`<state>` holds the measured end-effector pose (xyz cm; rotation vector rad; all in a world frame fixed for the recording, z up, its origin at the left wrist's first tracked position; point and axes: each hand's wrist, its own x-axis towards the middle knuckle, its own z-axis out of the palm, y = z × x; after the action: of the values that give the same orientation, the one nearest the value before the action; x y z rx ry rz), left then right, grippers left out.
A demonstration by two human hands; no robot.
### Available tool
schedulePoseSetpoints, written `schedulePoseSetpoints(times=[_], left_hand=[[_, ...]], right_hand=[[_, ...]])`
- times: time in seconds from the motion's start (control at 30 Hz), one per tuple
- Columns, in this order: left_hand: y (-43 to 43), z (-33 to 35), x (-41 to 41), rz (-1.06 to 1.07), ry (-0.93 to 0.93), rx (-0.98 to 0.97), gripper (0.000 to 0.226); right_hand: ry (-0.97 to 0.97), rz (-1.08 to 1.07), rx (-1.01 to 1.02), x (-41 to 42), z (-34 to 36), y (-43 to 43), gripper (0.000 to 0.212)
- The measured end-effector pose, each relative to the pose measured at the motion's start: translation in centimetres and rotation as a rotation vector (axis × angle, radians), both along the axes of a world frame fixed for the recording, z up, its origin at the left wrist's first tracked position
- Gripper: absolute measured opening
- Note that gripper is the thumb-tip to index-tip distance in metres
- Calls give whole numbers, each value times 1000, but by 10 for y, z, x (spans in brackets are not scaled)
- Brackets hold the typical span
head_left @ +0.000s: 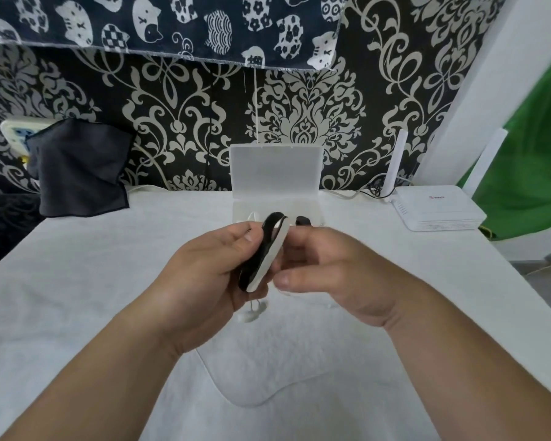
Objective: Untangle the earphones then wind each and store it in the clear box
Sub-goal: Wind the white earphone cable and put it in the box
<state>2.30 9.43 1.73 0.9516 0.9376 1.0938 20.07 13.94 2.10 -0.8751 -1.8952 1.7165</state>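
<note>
Left hand [210, 265]: fingers curled round a black-and-white earphone coil [268, 253], held upright above the table [77, 281].
Right hand [331, 265]: thumb and curled fingers pinched the white cord [236, 399] at the coil's 4 o'clock edge.
White cord: trailed toward 6 o'clock and looped on the table.
Earbuds [252, 313]: hung under the left hand.
Clear box [277, 173]: at 12 o'clock beyond the hands, lid raised.

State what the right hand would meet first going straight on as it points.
Likely the wound earphones held by the left hand. The right hand points up-left at them, very close, though depth is unclear.
</note>
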Motion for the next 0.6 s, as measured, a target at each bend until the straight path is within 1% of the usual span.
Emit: schedulePoseSetpoints(times=[0.07, 0.1, 0.13, 0.23, 0.3, 0.37, 0.47, 0.53, 0.6], left_hand=[[-1, 1, 0, 53, 11, -20, 21], [0, 0, -1, 105, 12, -36, 24], [1, -2, -2, 165, 16, -49, 27], [4, -7, -8, 358, 72, -63, 24], [7, -9, -11, 440, 115, -57, 19], [8, -7, -11, 466, 89, -58, 17], [8, -5, -8, 512, -13, -79, 14], [8, -4, -6, 549, -13, -65, 9], [8, -6, -3, 577, 36, -41, 18]], right_hand=[[-98, -59, 45, -4, -2, 0, 21], [-144, -112, 57, -4, -2, 1, 13], [-173, -158, 53, -4, -2, 2, 9], [-181, -223, 6, 0, 1, 3, 18], [-202, -233, 18, 1, 4, 1, 23], [-220, -238, 35, 0, 7, -1, 26], [-301, -229, 117, 0, 13, -3, 26], [-334, -197, 151, 1, 18, -5, 25], [-352, -165, 169, 2, 23, -9, 24]])
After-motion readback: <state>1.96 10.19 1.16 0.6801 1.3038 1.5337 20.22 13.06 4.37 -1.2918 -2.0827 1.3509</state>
